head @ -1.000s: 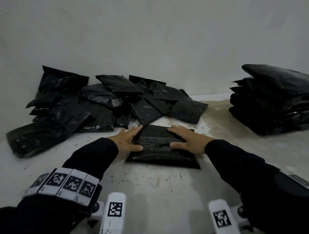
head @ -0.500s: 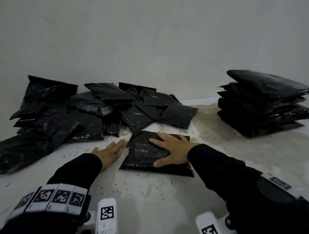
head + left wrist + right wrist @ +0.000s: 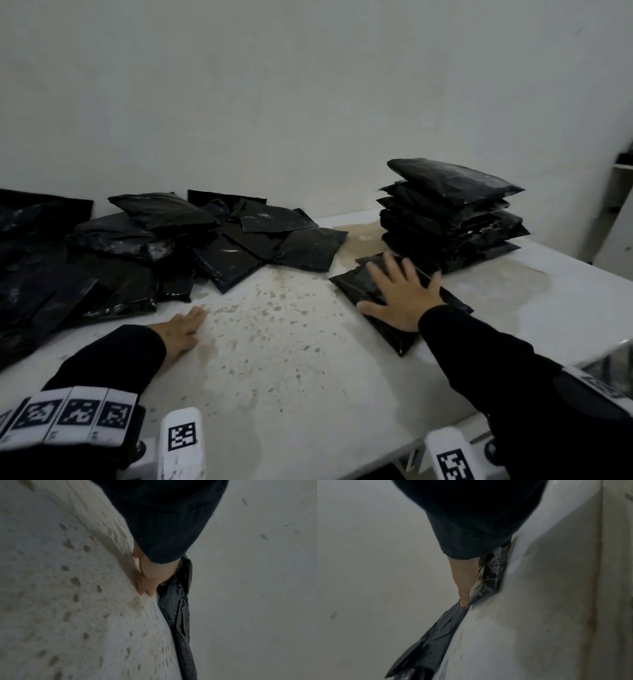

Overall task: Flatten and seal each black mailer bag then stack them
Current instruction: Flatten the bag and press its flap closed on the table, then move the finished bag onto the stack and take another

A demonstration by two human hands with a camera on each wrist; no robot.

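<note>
Mailer bag: a flat black mailer bag point(image 3: 363, 289) is lying on the tabletop point(image 3: 291, 359) toward its right side, its far corner just beside the foot of the stack.
Right hand: the right hand point(image 3: 402, 298) is pressing down on the bag, fingers spread and straight, gripping nothing.
Left hand: the left hand point(image 3: 183, 330) is resting flat on the bare, speckled tabletop, fingers extended and loose, well apart from the bag.
Stack: a stack of mailer bags point(image 3: 448, 219) is standing near the far right edge.
Loose pile: a heap of unsorted black bags point(image 3: 144, 246) is sprawling along the far left, just beyond the left hand.
Wrist views: the right wrist view is showing the bag's glossy crinkled film point(image 3: 489, 574) under the palm; the left wrist view is showing the heap edge-on just past the fingertips point(image 3: 145, 591).
</note>
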